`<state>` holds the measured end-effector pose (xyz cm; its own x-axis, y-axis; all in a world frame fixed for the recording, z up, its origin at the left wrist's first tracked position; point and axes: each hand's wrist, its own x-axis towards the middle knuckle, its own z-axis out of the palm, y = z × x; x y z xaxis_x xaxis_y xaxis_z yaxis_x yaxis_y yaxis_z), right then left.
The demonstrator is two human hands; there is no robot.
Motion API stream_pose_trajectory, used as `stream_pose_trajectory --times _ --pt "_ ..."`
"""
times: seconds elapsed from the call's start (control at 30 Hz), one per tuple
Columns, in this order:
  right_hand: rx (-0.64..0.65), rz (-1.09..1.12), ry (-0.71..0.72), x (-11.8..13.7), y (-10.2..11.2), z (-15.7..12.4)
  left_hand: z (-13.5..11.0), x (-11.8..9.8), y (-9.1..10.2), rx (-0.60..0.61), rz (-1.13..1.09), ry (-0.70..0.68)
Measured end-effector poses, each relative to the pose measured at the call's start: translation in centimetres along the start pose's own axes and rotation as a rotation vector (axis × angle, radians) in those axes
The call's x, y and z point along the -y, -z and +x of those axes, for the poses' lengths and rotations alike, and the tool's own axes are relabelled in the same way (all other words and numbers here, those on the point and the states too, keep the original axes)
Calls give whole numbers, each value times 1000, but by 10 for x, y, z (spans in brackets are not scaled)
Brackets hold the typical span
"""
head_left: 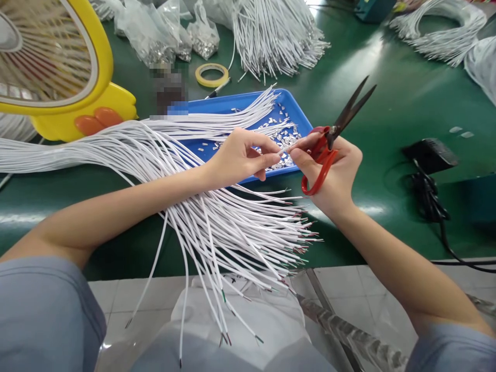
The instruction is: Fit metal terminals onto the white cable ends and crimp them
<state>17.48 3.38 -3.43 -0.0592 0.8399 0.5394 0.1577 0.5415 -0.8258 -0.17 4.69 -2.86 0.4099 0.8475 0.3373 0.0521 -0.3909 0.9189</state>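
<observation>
My left hand [242,157] pinches the end of a thin white wire between thumb and fingers, over the blue tray [300,116]. My right hand [335,170] holds red-handled scissors [329,142], blades pointing up and away, and its fingertips meet the left hand's at the wire end. A large bundle of white wires [217,217] lies under my left forearm and fans out past the table edge toward my lap. Small metal terminals [284,137] are scattered in the tray.
A yellow fan [58,67] stands at the far left. Masking tape roll [211,75], plastic bags of parts [166,36] and more wire bundles [275,36] lie at the back. A black adapter with cable [428,155] sits right. The table is green [387,93].
</observation>
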Motion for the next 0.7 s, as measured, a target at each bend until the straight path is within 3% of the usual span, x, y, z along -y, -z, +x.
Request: stream_pose_trajectory --times 0.4,0.6,0.7 --pt "30 -90 -5 9 -2 -3 0 2 1 24 -6 -68" --pt "24 -114 25 10 -3 -4 1 1 3 -99 76 -60" --pt "-6 -124 27 7 -3 -2 1 1 4 -98 76 -48"
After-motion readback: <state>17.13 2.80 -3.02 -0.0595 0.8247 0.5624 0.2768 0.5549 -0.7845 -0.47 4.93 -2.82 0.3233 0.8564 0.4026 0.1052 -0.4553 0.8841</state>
